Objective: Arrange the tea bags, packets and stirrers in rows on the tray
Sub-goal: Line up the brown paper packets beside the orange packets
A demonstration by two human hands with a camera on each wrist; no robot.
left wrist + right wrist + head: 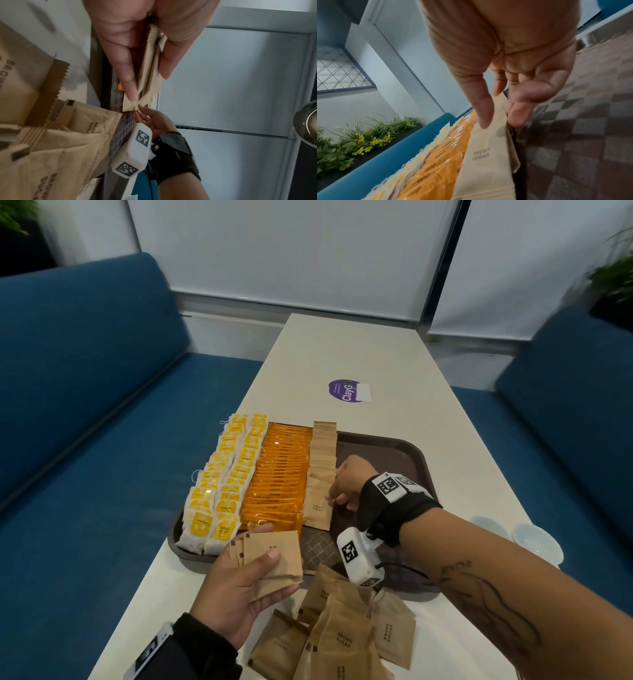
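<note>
while left hand [239, 587] grips a packet stack [274, 563], right hand [346, 484] touches the sugar row [320, 474], fingers loose

A black wrist wrap [394, 508] girds the right arm — white blocks with black square-code markers [358, 556] clipped to it. A dark line tattoo [493, 607] runs along that forearm. The left arm wears a black sleeve [191, 648] — marked the same.

The loose sugar packets [346, 642] run off the bottom edge; the right hand [346, 484] hides its own fingertips.
</note>
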